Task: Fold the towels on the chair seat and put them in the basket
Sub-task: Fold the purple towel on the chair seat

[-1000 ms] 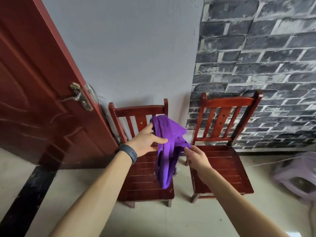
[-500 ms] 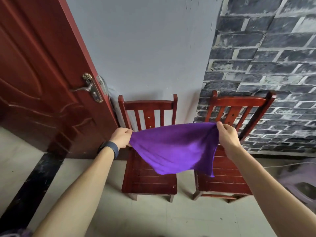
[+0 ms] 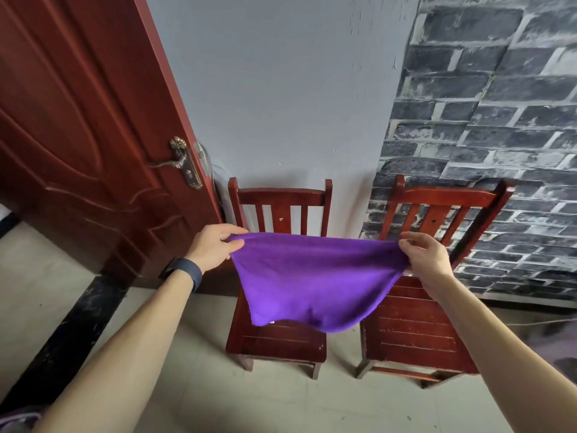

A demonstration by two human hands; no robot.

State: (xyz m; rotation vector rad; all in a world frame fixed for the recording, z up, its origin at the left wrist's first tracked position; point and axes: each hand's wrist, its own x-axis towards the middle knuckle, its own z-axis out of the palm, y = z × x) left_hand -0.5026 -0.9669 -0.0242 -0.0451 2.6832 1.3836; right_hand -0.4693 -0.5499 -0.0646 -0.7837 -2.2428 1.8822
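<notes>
Purple towel (image 3: 312,282) held spread in the air above the left chair (image 3: 274,342) seat, the grip of the left hand (image 3: 212,248) and of the right hand (image 3: 426,256) each pinching a top corner; judged early, with no fold made and no basket in view.

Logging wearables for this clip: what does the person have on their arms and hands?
Both forearms are bare, with no sleeves in view and no gloves. A dark blue-grey wristband sits just behind the left hand; the right hand and wrist wear nothing.
</notes>
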